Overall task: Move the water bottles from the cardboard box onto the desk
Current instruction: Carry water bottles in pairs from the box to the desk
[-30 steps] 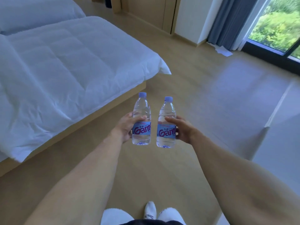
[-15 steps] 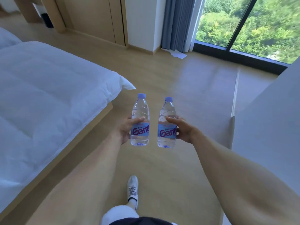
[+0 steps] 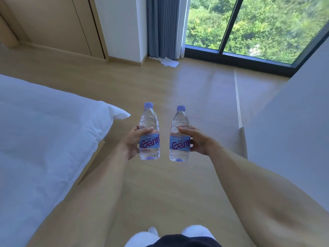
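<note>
Bed (image 3: 44, 139) slid further left; fingers (image 3: 145, 131) hide both bottles' (image 3: 149, 122) backs

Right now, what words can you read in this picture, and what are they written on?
"Gant", cut off at the label's edge: on the blue label of the left bottle, held in the left hand.
"Gant", also cut off: on the blue label of the right bottle, held in the right hand.
Small print above each name: too small to read.
Nothing else shows any writing.
</note>
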A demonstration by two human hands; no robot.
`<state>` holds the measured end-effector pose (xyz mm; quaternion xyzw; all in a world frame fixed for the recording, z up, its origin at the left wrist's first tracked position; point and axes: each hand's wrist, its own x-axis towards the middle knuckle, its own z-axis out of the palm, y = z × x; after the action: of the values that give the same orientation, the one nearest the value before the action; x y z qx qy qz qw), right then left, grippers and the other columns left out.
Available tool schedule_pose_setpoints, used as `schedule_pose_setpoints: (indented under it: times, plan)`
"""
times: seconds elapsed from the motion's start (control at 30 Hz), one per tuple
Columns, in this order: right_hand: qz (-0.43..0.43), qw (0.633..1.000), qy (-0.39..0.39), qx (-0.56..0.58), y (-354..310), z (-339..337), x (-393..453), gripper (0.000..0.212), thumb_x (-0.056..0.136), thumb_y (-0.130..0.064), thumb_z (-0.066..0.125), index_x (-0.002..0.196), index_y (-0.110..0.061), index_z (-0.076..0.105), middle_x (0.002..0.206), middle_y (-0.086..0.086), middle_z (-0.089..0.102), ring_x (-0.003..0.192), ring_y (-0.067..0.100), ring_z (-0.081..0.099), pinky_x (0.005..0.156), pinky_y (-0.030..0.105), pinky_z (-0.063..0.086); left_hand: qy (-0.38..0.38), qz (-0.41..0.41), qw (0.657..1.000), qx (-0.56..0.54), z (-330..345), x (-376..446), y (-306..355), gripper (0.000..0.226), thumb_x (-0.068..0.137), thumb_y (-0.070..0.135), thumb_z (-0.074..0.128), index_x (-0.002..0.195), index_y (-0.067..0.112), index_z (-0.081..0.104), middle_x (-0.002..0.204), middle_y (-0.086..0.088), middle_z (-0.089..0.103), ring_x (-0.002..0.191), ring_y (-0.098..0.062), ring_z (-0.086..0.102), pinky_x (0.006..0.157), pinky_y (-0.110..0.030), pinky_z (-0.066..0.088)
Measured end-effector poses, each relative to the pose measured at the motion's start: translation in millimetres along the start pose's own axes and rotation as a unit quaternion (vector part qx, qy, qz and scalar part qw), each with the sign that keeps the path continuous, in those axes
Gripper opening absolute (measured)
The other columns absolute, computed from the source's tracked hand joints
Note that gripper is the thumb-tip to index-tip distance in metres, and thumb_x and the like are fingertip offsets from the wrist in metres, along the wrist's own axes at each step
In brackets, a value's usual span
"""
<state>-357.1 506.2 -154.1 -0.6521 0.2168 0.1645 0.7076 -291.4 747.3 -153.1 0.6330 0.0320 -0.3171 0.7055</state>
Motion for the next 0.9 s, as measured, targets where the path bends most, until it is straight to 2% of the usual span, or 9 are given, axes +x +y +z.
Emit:
schedule_pose_setpoints:
  times: [0.1,0.17,0.3,0.47,0.6,0.8,0.9]
  plan:
    - [-0.002,1.0,0.003,0.004,-19.1,-2.9,30.0,0.012,0.089,-0.033,0.07,0.102,-0.033,0.069,0.086,-0.005,0.076,0.082,0.017,0.069,0.063,0.031,0.057,-0.001,-0.007,1.0,-0.009,-7.6,31.6,16.0,0.084,0.066,0.037,0.083,0.137,0.008,0.049,0.112,-0.013,0.068,0.095,-0.031,0.069,0.083,-0.057,0.058]
    - [-0.001,1.0,-0.001,0.002,-30.3,-6.5,51.4,0.015,0.089,-0.034,0.069,0.104,-0.032,0.068,0.089,-0.004,0.075,0.085,0.019,0.067,0.064,0.032,0.057,0.003,-0.01,1.0,-0.013,-11.0,54.4,25.1,0.076,0.07,0.034,0.084,0.134,0.009,0.051,0.11,-0.011,0.069,0.092,-0.028,0.069,0.076,-0.051,0.06]
    - [0.005,1.0,-0.01,-0.005,-53.2,-17.1,101.0,0.033,0.089,-0.034,0.071,0.12,-0.025,0.063,0.11,0.008,0.07,0.098,0.027,0.065,0.08,0.041,0.058,0.019,-0.013,1.0,-0.016,-14.6,101.8,46.1,0.048,0.079,0.027,0.082,0.118,0.013,0.057,0.102,-0.009,0.068,0.083,-0.025,0.069,0.066,-0.046,0.059]
    - [0.001,0.999,-0.036,-0.013,-91.2,-39.0,176.9,0.028,0.09,-0.031,0.07,0.118,-0.027,0.065,0.111,0.006,0.07,0.099,0.027,0.065,0.077,0.039,0.058,0.05,-0.016,0.999,-0.01,-16.4,172.5,78.3,0.048,0.077,0.025,0.084,0.116,0.013,0.06,0.1,-0.01,0.069,0.083,-0.028,0.071,0.072,-0.056,0.06]
    - [0.006,0.998,-0.063,-0.019,-136.2,-63.0,244.6,0.032,0.089,-0.03,0.071,0.121,-0.027,0.064,0.112,0.004,0.07,0.101,0.026,0.065,0.079,0.04,0.057,0.081,-0.004,0.996,-0.019,-10.4,236.6,114.3,0.041,0.078,0.025,0.084,0.11,0.015,0.061,0.094,-0.006,0.068,0.069,-0.02,0.074,0.065,-0.048,0.059]
    - [0.008,0.995,-0.09,-0.029,-204.1,-97.1,323.6,0.029,0.09,-0.028,0.07,0.118,-0.027,0.063,0.104,0.003,0.072,0.094,0.024,0.068,0.073,0.038,0.058,0.105,0.003,0.994,-0.04,1.3,318.1,166.3,0.034,0.079,0.024,0.083,0.104,0.017,0.062,0.088,-0.003,0.069,0.068,-0.02,0.074,0.069,-0.056,0.06]
    - [0.01,0.995,-0.096,-0.029,-226.4,-108.3,354.9,0.028,0.09,-0.028,0.07,0.116,-0.026,0.063,0.102,0.002,0.072,0.092,0.023,0.067,0.073,0.037,0.058,0.11,0.008,0.993,-0.045,4.4,351.0,182.9,0.033,0.078,0.025,0.084,0.102,0.017,0.062,0.082,-0.001,0.071,0.068,-0.02,0.074,0.063,-0.05,0.059]
